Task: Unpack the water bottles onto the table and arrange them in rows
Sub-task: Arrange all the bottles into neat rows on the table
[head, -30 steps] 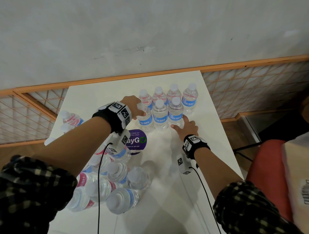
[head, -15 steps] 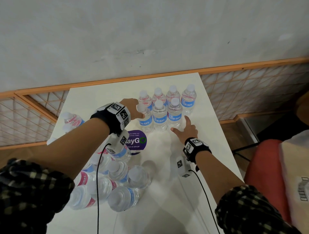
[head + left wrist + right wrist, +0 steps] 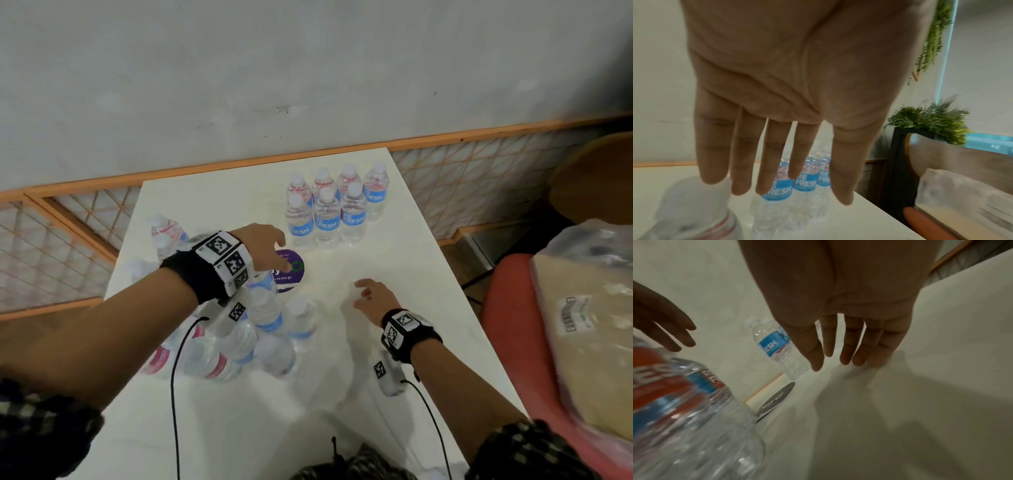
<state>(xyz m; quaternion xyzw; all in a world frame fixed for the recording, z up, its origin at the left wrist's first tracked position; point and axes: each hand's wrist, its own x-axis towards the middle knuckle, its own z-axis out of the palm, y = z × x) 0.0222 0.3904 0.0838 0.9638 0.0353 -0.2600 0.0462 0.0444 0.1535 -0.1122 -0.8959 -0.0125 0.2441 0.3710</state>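
Several clear water bottles with blue labels stand in two rows (image 3: 329,209) at the far right of the white table (image 3: 212,205). A loose cluster of unsorted bottles (image 3: 246,335) sits at the near left. My left hand (image 3: 270,246) hovers open over the cluster's far end, fingers spread and holding nothing; the left wrist view shows the straight fingers (image 3: 744,162) with the rows (image 3: 803,183) behind. My right hand (image 3: 370,298) hangs open over bare table right of the cluster, empty, its fingers (image 3: 846,344) loose.
A purple round sticker (image 3: 291,274) lies on the table between cluster and rows. An orange mesh railing (image 3: 68,219) runs behind the table. To the right a red seat (image 3: 507,325) holds a plastic-wrapped package (image 3: 589,325).
Both hands have drawn back from the front row of bottles toward me. The left let go of the bottle it touched and now hovers over the cluster; the right left the row's right end.
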